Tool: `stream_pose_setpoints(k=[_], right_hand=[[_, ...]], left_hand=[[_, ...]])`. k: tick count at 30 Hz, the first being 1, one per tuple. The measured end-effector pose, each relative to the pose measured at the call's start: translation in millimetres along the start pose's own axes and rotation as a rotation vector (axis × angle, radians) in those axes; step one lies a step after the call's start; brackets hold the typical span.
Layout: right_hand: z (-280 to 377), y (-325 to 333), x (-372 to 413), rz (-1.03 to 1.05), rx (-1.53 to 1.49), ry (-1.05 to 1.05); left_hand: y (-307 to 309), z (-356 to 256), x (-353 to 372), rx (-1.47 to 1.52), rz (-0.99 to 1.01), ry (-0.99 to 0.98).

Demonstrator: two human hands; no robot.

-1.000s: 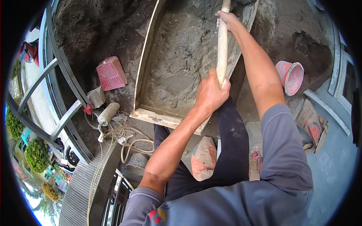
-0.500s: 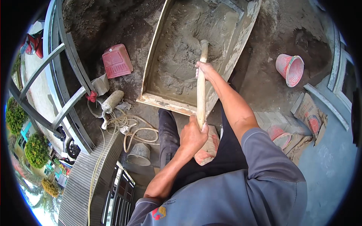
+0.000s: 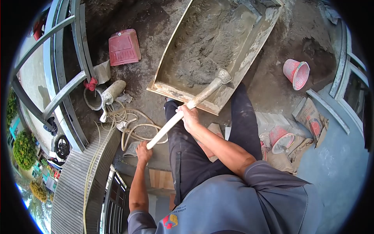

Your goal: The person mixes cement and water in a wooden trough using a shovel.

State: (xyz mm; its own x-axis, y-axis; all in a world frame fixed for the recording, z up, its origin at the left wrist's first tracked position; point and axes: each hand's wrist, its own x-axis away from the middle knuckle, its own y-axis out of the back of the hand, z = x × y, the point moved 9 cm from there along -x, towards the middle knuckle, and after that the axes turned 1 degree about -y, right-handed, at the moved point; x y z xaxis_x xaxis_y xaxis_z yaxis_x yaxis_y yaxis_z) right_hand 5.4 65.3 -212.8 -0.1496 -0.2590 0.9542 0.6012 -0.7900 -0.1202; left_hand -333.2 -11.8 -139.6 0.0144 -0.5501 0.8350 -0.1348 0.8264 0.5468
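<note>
Left hand [image 3: 143, 151]: clamped round the butt of the hoe handle [image 3: 206, 93].
Right hand [image 3: 189, 116]: closed on it midway.
Hoe head [image 3: 224, 74]: in the wet mortar [image 3: 206, 46], by the front rim of the trough [image 3: 183, 95].
Change: handle drawn back and lowered; the pull stroke seems complete.

There is one wooden trough [image 3: 175, 93] of wet mortar in the upper middle of the frame, and one long-handled tool [image 3: 205, 92]. There are two pink buckets [image 3: 297, 74], the second bucket [image 3: 281, 139] at lower right. At upper left lies one red crate [image 3: 124, 46], and at middle left one coiled hose [image 3: 134, 130].
</note>
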Motion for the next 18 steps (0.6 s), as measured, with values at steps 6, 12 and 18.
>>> stream_pose_setpoints(k=[6,12,18], right_hand=[[-11,-4,-21,0.024,0.008,-0.026],[67,52,-124,-0.165,0.123,-0.091],[264,73,-79,-0.086,0.209,0.163]], left_hand=[[-2,-10,-9,-0.058,0.052,-0.141],[39,-202,12,0.264,0.114,-0.261],[55,-360,33,0.509,0.042,-0.390]])
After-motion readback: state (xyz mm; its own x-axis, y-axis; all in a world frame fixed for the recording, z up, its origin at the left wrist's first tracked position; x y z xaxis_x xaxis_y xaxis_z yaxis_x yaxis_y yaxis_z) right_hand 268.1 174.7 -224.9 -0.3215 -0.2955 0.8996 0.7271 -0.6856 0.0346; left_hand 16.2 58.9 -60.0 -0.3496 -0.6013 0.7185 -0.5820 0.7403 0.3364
